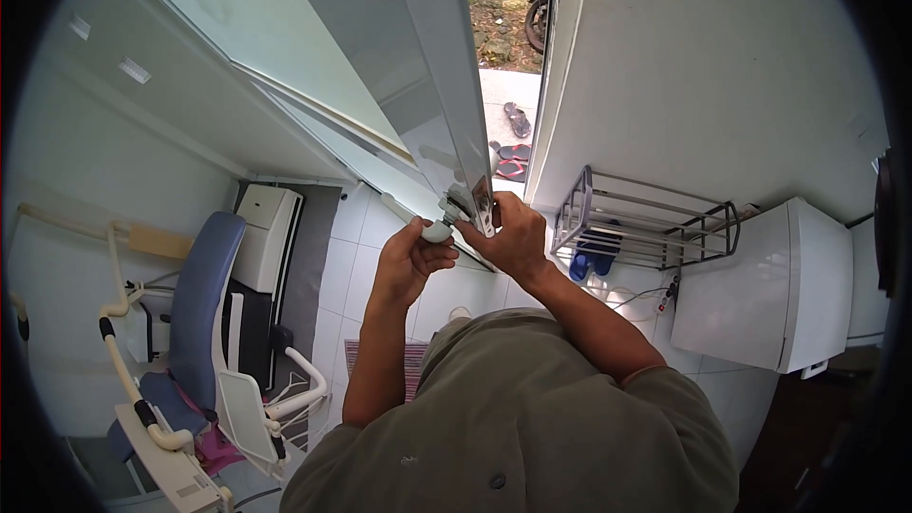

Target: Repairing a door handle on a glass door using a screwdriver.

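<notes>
A pale grey door (432,85) stands ajar, its edge running down the middle of the picture. On that edge sits a metal lock plate (481,204). My left hand (408,261) grips a round silver door knob (437,230) on the inner face of the door. My right hand (513,233) wraps around the door's edge at the lock plate, fingers closed on it. Both forearms rise from my olive shirt below.
A wire metal rack (646,223) holding blue shoes stands at the right wall beside a white cabinet (769,290). A blue padded chair with white arm rests (204,313) and a white standing unit (266,237) are at left. Sandals (513,166) lie outside the doorway.
</notes>
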Available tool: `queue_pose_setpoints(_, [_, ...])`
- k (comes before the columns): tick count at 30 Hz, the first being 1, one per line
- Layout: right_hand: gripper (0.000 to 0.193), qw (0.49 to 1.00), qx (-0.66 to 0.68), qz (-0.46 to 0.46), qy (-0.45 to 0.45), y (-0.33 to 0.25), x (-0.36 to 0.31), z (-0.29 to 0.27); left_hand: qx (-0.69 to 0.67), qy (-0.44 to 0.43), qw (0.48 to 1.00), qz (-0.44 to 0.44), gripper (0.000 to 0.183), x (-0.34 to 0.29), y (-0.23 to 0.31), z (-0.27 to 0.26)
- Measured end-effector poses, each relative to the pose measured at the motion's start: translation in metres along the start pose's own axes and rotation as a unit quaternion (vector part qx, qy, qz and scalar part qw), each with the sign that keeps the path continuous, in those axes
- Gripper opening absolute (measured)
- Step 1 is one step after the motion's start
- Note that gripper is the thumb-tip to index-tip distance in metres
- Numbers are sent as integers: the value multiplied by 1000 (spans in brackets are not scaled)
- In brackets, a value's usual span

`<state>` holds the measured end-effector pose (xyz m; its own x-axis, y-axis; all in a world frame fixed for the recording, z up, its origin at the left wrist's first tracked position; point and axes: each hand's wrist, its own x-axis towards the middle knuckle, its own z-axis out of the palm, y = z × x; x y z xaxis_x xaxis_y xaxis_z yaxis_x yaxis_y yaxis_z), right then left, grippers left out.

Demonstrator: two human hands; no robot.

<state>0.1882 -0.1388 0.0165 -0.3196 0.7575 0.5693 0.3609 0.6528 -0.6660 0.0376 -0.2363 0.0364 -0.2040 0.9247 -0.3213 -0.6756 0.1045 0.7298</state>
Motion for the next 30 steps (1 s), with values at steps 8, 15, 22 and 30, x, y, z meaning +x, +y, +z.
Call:
queue_pose_setpoints(8, [39, 999, -34, -12, 23, -9, 3, -1, 18, 18, 1000, -1, 26, 1, -2, 2])
queue_pose_setpoints(15, [42, 992, -119, 12, 45, -15, 10, -1, 21, 44, 999, 4, 25, 1, -2, 15])
queue_pose_setpoints(22, [46, 989, -140, -15, 50, -13, 9, 0, 62, 154, 985, 56, 21, -12, -2, -7])
queue_pose_setpoints(30, [39, 991, -128, 5, 30, -9, 14, -7, -60, 97, 993, -21, 18, -26, -5, -36])
